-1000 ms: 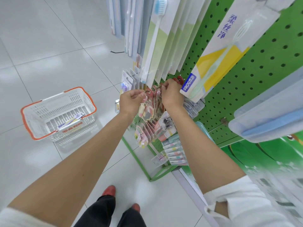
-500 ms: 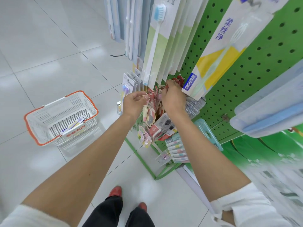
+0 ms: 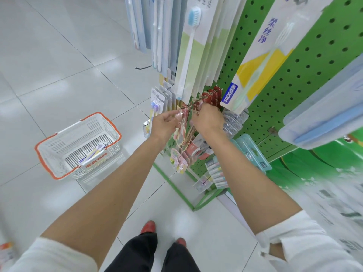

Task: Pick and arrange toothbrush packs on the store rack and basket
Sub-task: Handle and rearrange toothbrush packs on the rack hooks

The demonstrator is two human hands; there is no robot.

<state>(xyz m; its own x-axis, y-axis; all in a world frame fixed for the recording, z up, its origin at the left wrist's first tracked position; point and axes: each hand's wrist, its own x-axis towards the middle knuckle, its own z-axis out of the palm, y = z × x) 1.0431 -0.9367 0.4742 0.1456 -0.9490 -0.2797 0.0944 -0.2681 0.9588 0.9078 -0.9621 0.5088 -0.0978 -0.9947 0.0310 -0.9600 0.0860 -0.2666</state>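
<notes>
Both my hands are raised at a metal peg hook [image 3: 198, 100] on the green pegboard rack [image 3: 306, 75]. My left hand [image 3: 164, 125] pinches the top of a pink-and-red toothbrush pack [image 3: 182, 124] at the hook's outer tip. Just to the right, my right hand [image 3: 208, 119] grips other red packs [image 3: 213, 95] that hang on the same hook. Its fingers are hidden behind the hand. On the floor to the left stands a white basket with an orange rim [image 3: 49, 169], with a couple of toothbrush packs [image 3: 94, 154] in it.
Long toothbrush packs [image 3: 193, 46] hang above my hands, and a yellow-and-white pack [image 3: 261, 61] hangs to the right. Smaller packs [image 3: 216, 171] fill the lower hooks. A bare hook [image 3: 143, 67] sticks out at the left. My red shoes [image 3: 148, 227] stand on white tiles.
My left hand has drawn slightly left to the hook's tip with the pink pack. My right hand stays on the hanging red packs. The view has shifted a little.
</notes>
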